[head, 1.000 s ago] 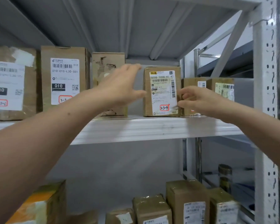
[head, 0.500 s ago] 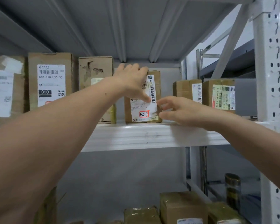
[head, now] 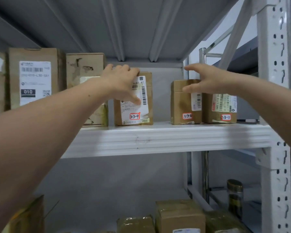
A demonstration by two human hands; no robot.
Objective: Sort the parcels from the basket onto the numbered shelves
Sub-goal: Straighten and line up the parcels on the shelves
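Left hand (head: 123, 83) grips the 3-3-9 parcel (head: 133, 113) from above: the fingers curl over its top edge and the thumb lies across the white label. Right hand (head: 207, 79) is spread wide with straight fingers and holds nothing. It hangs in front of the top of the 3-3-10 parcel (head: 181, 106); whether it touches cannot be told.

The 3-3-9 parcel stands upright on the white metal shelf (head: 158, 140), with a gap to the 3-3-10 parcel on its right. Touching that one, further right, is the 3-3-11 parcel (head: 220, 113). All 3 are brown cardboard blocks with shiny tape and red-boxed handwritten numbers.

Left of the held parcel stand a torn plain carton (head: 86, 68) and a taller carton (head: 34, 78) labelled 010. On the lower level sit tape-wrapped cartons (head: 180, 216), and to their right a jar (head: 234, 197) with a dark lid.
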